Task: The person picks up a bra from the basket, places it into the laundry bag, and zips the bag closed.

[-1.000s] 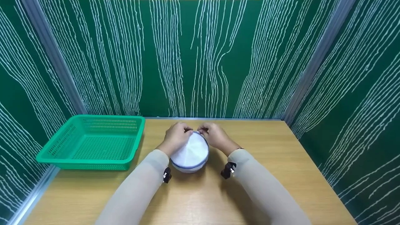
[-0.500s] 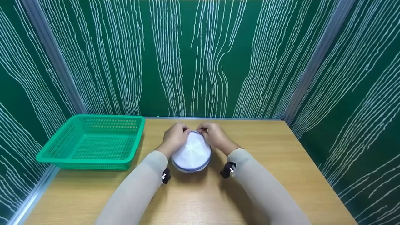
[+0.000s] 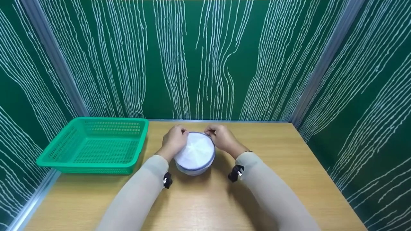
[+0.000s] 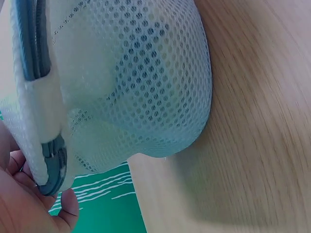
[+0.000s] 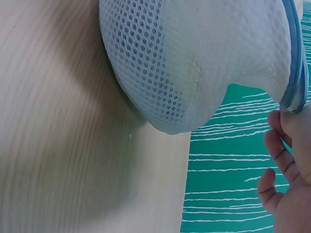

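A round white mesh laundry bag (image 3: 196, 150) with a blue-grey zipper rim stands on the table in front of me. Its honeycomb mesh side (image 4: 146, 73) bulges outward in the left wrist view. At the far left of the rim, my left hand (image 3: 175, 140) pinches the edge by one end of the zipper (image 4: 57, 165). On the far right, the thumb and fingers of my right hand (image 3: 221, 137) pinch the same rim; the right wrist view has the rim's blue edging (image 5: 296, 58) running down to those fingers. What they pinch exactly is partly hidden.
A green plastic basket (image 3: 136, 165) with perforated walls sits on the left of the wooden table (image 3: 273, 179). Green panels (image 3: 218, 64) with white wavy lines enclose the back and both sides.
My left hand has shifted left along the rim, widening the gap between my hands. The bag's top has rounded out. My right hand has moved only slightly to the right.
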Demonstrator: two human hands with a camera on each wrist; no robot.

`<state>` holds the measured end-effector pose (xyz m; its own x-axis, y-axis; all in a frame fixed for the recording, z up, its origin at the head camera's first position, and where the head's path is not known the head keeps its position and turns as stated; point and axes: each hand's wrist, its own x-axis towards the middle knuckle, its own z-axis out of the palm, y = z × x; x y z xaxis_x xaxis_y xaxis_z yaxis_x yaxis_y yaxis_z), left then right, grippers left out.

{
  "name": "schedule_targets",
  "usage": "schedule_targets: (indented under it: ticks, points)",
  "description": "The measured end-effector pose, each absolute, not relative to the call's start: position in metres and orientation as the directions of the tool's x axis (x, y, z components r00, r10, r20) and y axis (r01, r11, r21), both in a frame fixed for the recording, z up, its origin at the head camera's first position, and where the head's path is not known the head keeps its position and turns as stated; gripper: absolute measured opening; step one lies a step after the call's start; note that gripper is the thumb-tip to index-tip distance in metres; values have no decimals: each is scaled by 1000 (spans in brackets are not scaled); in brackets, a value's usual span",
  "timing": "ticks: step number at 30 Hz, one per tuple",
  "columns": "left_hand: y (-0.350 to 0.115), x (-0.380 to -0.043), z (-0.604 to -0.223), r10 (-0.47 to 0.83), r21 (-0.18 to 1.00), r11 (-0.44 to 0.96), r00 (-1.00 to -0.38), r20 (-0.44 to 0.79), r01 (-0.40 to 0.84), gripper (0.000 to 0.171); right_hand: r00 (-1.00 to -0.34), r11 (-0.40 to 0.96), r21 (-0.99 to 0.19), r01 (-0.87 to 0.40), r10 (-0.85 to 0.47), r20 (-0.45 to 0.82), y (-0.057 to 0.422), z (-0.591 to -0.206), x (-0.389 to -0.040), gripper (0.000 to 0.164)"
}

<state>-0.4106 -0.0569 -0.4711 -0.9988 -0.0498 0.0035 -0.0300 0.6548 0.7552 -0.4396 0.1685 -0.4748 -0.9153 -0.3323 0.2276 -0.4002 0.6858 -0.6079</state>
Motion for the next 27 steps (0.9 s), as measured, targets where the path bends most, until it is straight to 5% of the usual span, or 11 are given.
schedule_targets:
  ticks: [27]
  points:
    - [-76, -410, -479, -160, 726, 683, -986, 43, -79, 31, -918, 687, -609, -396, -308, 249, 183, -481, -441, 12]
